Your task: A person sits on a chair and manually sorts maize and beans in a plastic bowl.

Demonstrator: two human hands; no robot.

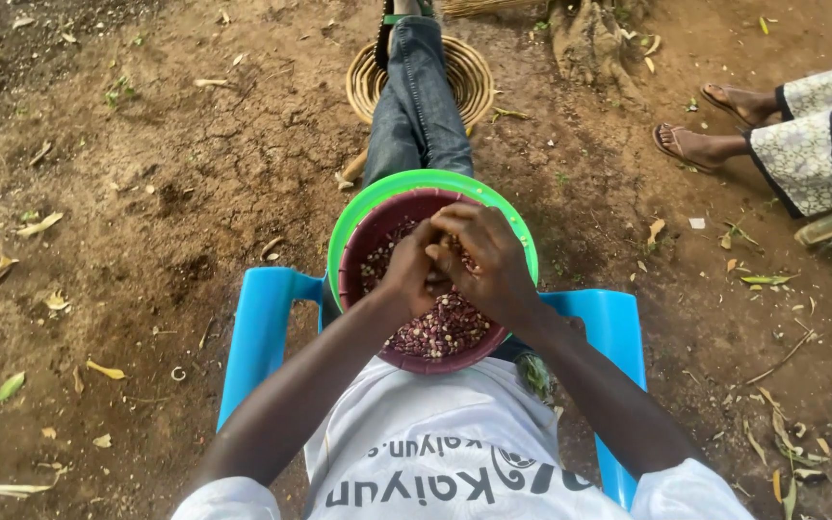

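Both hands, left hand (406,274) and right hand (488,260), pinch together over speckled beans (440,327) in the maroon bowl (363,246); sorting seems underway, and picking next needs fingertip care.

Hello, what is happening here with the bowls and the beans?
A person sits on a blue plastic chair outdoors, with a maroon bowl of speckled beans on the lap. It sits inside a green bowl. The left hand and right hand are together over the beans, fingers close, apparently handling a few of them. A woven basket lies on the dirt by the outstretched leg, and another person's sandalled feet are at the right.
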